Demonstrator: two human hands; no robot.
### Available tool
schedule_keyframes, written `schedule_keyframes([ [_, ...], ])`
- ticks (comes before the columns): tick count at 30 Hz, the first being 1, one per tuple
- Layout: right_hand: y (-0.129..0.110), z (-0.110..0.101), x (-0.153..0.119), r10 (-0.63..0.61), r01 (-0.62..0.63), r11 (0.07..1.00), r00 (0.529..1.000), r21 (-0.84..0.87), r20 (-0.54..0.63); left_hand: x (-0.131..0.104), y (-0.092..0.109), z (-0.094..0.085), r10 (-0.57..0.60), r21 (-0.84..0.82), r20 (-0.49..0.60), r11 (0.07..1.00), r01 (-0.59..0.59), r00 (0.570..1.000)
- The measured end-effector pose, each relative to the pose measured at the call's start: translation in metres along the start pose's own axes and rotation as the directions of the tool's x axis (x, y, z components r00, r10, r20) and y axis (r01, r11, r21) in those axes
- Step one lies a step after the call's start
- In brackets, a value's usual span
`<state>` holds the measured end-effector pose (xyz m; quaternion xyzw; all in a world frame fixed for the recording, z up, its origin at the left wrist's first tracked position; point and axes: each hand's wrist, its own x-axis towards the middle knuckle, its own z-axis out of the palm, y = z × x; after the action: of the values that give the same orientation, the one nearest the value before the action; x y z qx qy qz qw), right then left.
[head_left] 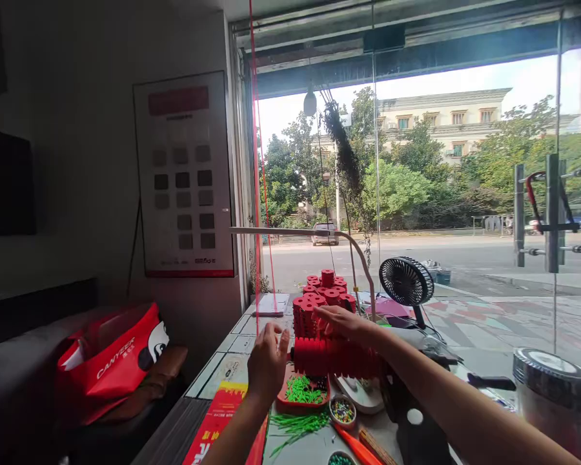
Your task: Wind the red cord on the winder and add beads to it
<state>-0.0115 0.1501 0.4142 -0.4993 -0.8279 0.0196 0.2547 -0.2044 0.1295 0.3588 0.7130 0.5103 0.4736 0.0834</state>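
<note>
My left hand [266,363] is curled beside the left end of the ridged red roll lying crosswise in the lower centre; I can't tell whether its fingers grip anything. Below sits an orange-red tray [304,407] of slim green pieces. The ridged red roll [341,358] looks stiff and fairly light, best taken near its ends. My right hand [339,321] reaches over it, fingers extended by upright red spools [302,318], their grip unclear.
</note>
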Motion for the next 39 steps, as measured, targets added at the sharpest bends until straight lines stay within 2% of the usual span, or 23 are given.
schedule_keyframes([
  [1,0.005,-0.008,-0.005,0.007,-0.007,1.000,1.000,0.030,-0.024,-0.004,0.010,-0.004,0.085,0.048,-0.019,0.995,-0.084,0.996],
  [3,0.014,-0.021,-0.025,0.044,-0.041,0.997,0.998,0.063,-0.046,-0.015,0.032,-0.003,0.278,0.106,0.076,0.953,-0.285,0.958],
  [6,0.022,-0.035,-0.068,0.108,-0.106,0.992,0.994,0.072,-0.018,-0.026,0.062,0.021,0.468,0.132,0.254,0.850,-0.509,0.847],
  [8,0.023,-0.040,-0.093,0.166,-0.166,0.985,0.986,0.042,-0.006,-0.026,0.075,0.041,0.500,0.164,0.306,0.811,-0.562,0.810],
  [10,0.023,-0.041,-0.110,0.210,-0.211,0.978,0.978,0.004,0.007,-0.020,0.082,0.056,0.501,0.207,0.331,0.789,-0.579,0.800],
  [13,0.025,-0.039,-0.120,0.228,-0.227,0.973,0.973,-0.025,0.027,-0.010,0.085,0.063,0.502,0.261,0.361,0.755,-0.602,0.786],
  [19,0.030,-0.027,-0.117,0.172,-0.172,0.985,0.985,-0.014,0.019,-0.003,0.086,0.056,0.529,0.288,0.433,0.686,-0.668,0.730],
  [26,0.038,-0.019,-0.111,0.084,-0.085,0.996,0.995,-0.026,-0.044,0.007,0.090,0.058,0.531,0.252,0.495,0.671,-0.698,0.688],
  [31,0.041,-0.018,-0.110,0.064,-0.065,0.997,0.997,-0.031,-0.053,0.016,0.092,0.057,0.531,0.208,0.551,0.660,-0.722,0.644],
  [39,0.037,-0.023,-0.108,0.083,-0.083,0.996,0.997,-0.037,0.000,0.017,0.091,0.052,0.436,0.199,0.615,0.721,-0.664,0.657],
])
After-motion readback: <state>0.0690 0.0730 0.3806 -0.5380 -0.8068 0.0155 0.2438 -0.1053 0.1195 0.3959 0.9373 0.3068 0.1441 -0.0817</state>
